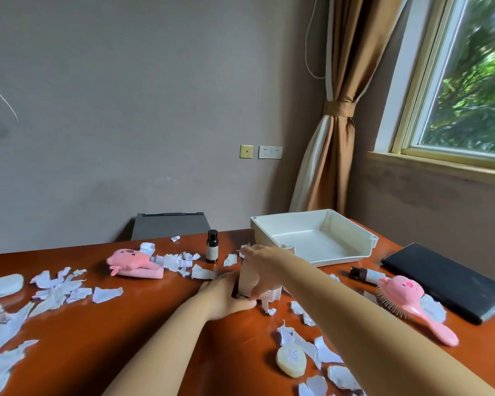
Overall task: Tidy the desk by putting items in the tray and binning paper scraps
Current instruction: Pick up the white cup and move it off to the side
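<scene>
While both hands close on the small white ribbed plastic box (265, 292) just in front of the empty white plastic tray (312, 244) — right hand (265, 262) clamping its top, left hand (226, 295) cupping its base — it looks light and rigid, best gripped by its sides.

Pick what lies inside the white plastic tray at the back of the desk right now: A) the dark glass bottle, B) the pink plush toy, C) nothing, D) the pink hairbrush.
C: the white plastic tray shows only its bare floor.
</scene>
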Demonstrator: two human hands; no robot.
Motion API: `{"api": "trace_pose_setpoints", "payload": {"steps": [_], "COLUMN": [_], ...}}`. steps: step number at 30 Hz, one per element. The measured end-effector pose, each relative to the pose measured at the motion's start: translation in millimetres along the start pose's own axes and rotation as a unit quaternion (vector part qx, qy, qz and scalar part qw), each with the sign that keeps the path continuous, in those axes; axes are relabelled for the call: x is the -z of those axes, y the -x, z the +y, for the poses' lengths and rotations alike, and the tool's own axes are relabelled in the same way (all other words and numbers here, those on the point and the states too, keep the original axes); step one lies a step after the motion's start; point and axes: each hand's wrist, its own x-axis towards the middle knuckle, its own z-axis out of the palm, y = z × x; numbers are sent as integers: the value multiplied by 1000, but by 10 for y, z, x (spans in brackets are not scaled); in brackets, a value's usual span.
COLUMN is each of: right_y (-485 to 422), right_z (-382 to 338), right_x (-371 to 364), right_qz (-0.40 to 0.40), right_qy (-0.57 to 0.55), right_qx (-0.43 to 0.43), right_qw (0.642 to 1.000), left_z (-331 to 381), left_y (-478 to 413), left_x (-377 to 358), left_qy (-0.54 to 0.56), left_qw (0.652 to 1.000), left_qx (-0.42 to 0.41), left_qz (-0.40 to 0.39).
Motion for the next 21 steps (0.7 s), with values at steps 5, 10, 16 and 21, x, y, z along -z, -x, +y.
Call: {"api": "trace_pose_setpoints", "payload": {"steps": [5,10,16,21], "right_y": [-2,31,137,214], "right_z": [57,197,261,341], "right_x": [-8,-65,-166,-238], "right_qz": [5,23,79,90], "right_qy": [-42,-149,-270,-354], "right_qx": [13,-3,-7,4], "right_qw": [999,989,960,931], "left_z": [27,31,37,0], "left_y": [-139,-136,-49,-22], "left_x": [9,37,152,224], "left_qy": [42,109,129,141], "left_qw": [999,994,991,989], "left_qx": [-17,-13,-34,-36], "left_qz": [-16,-18,6,9]}}
